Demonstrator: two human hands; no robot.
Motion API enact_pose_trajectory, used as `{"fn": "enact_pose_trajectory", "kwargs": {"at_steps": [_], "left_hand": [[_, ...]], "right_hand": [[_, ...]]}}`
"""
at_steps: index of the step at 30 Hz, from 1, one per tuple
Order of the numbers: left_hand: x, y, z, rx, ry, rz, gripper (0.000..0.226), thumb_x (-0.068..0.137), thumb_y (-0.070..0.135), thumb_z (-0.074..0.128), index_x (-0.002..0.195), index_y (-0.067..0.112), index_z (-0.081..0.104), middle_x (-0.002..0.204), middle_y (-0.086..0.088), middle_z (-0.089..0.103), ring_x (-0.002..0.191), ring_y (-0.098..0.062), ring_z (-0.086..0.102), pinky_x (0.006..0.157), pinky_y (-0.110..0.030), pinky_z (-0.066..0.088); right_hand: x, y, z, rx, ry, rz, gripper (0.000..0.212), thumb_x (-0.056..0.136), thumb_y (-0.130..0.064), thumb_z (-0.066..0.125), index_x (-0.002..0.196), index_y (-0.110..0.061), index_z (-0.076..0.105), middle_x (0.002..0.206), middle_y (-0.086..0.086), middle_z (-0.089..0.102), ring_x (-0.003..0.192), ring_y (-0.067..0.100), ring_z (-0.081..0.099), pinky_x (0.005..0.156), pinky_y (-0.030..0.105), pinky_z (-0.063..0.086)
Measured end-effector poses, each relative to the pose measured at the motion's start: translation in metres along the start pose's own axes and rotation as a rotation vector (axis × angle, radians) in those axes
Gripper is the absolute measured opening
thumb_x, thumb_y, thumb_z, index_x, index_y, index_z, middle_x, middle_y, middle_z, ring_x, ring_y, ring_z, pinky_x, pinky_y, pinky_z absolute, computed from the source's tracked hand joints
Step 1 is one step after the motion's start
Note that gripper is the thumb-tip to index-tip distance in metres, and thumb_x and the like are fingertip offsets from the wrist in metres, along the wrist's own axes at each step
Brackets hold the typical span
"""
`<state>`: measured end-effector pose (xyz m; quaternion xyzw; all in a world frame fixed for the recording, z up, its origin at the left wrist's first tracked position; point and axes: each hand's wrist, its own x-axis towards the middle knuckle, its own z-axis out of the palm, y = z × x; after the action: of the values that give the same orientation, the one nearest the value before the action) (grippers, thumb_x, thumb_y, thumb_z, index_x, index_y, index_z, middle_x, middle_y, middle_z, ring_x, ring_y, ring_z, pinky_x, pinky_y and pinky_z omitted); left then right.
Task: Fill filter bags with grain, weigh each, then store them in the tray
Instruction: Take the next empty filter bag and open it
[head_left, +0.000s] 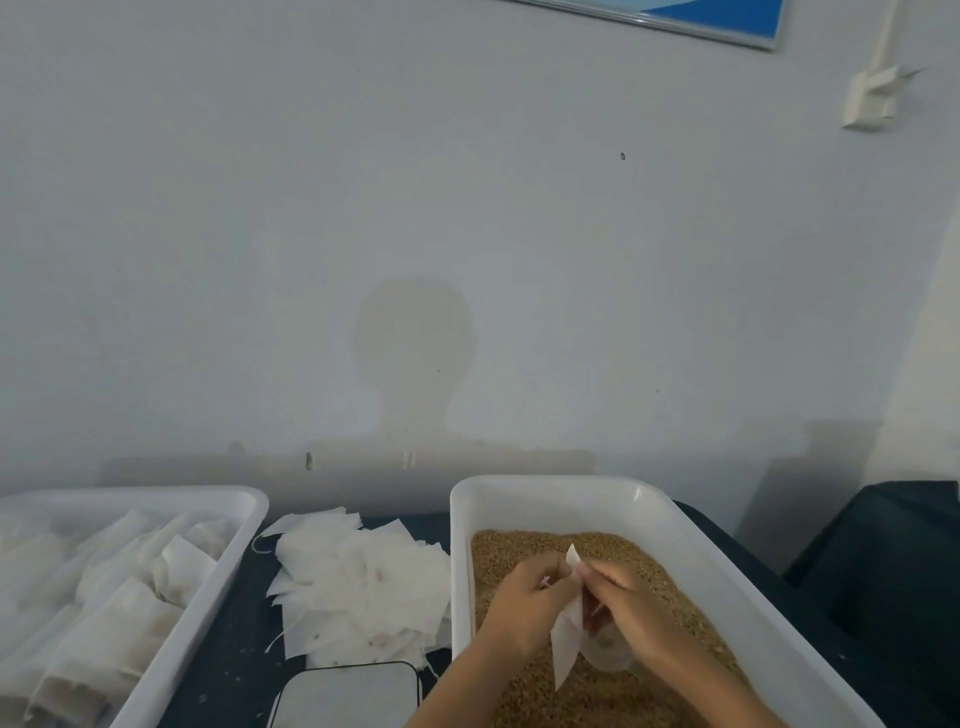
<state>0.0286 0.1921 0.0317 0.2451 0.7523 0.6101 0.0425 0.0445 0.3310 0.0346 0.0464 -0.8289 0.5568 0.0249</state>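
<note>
Facing a bare grey wall, I am pinching an empty bag (567, 631) between my left hand (524, 603) and right hand (626, 605), both curled on its mouth, directly over the grain (675, 582) so spills fall back, the tray (171, 644) lying far left.

Two white trays (457, 545) (249, 514); one scale (345, 693); one loose pile of empty filter bags (363, 587); two hands (524, 597) (631, 610).
</note>
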Motion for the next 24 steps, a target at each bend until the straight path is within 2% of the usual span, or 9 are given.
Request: {"fn": "enact_pose_trajectory", "kwargs": {"at_steps": [3,7,11,14,19,22,24], "left_hand": [[0.0005,-0.0016,-0.0004,-0.012,0.007,0.009,0.026,0.094,0.018,0.051,0.070,0.008,0.053,0.072,-0.004,0.050,0.071,-0.016,0.046,0.073,-0.033,0.036],[0.0007,0.0008,-0.0013,-0.062,0.013,-0.036,0.034,0.096,0.020,0.049,0.063,0.015,0.049,0.057,0.009,0.043,0.057,-0.009,0.039,0.064,-0.030,0.031],[0.0006,0.0017,-0.0020,-0.001,0.002,-0.014,0.029,0.096,0.022,0.050,0.069,0.014,0.058,0.068,0.005,0.053,0.067,-0.010,0.047,0.068,-0.026,0.037],[0.0003,0.0028,-0.0014,0.011,-0.012,0.009,0.029,0.093,0.021,0.055,0.064,0.024,0.060,0.069,0.009,0.057,0.065,-0.006,0.051,0.066,-0.022,0.039],[0.0000,-0.0005,-0.0014,0.068,0.059,0.014,0.022,0.082,0.017,0.069,0.064,0.022,0.059,0.076,0.007,0.058,0.067,-0.008,0.053,0.072,-0.029,0.046],[-0.0001,0.0001,-0.0024,0.074,0.068,-0.023,0.024,0.085,0.020,0.068,0.063,0.023,0.057,0.075,0.008,0.057,0.064,-0.007,0.051,0.069,-0.026,0.045],[-0.0009,0.0016,-0.0037,0.041,0.069,-0.038,0.026,0.087,0.021,0.065,0.063,0.024,0.056,0.066,0.012,0.055,0.058,-0.002,0.050,0.062,-0.018,0.044]], "right_hand": [[-0.0002,0.0016,0.0000,0.031,0.012,0.017,0.036,0.099,-0.021,0.041,0.078,-0.001,0.063,0.059,0.002,0.062,0.052,0.013,0.057,0.052,0.022,0.046],[-0.0013,0.0005,-0.0006,0.041,0.037,0.025,0.034,0.099,-0.020,0.041,0.082,-0.005,0.067,0.065,0.002,0.067,0.059,0.014,0.061,0.056,0.024,0.046],[-0.0046,-0.0048,0.0008,0.088,0.031,0.050,0.036,0.097,-0.030,0.042,0.076,-0.016,0.068,0.064,-0.001,0.067,0.061,0.012,0.063,0.056,0.020,0.046],[-0.0048,-0.0081,0.0005,0.066,0.024,0.022,0.033,0.092,-0.036,0.048,0.080,-0.015,0.071,0.064,-0.002,0.067,0.061,0.011,0.064,0.055,0.018,0.046],[-0.0036,-0.0047,-0.0012,0.030,0.023,0.010,0.023,0.095,-0.019,0.050,0.080,-0.012,0.067,0.060,-0.001,0.064,0.054,0.014,0.061,0.049,0.022,0.045],[-0.0027,-0.0037,-0.0021,0.068,0.020,0.033,0.023,0.096,-0.013,0.048,0.083,-0.011,0.066,0.061,0.000,0.066,0.056,0.014,0.063,0.050,0.022,0.047],[-0.0029,-0.0032,-0.0029,0.110,0.004,0.048,0.022,0.096,-0.010,0.045,0.087,-0.007,0.065,0.063,0.001,0.067,0.057,0.014,0.063,0.052,0.021,0.049]]}}
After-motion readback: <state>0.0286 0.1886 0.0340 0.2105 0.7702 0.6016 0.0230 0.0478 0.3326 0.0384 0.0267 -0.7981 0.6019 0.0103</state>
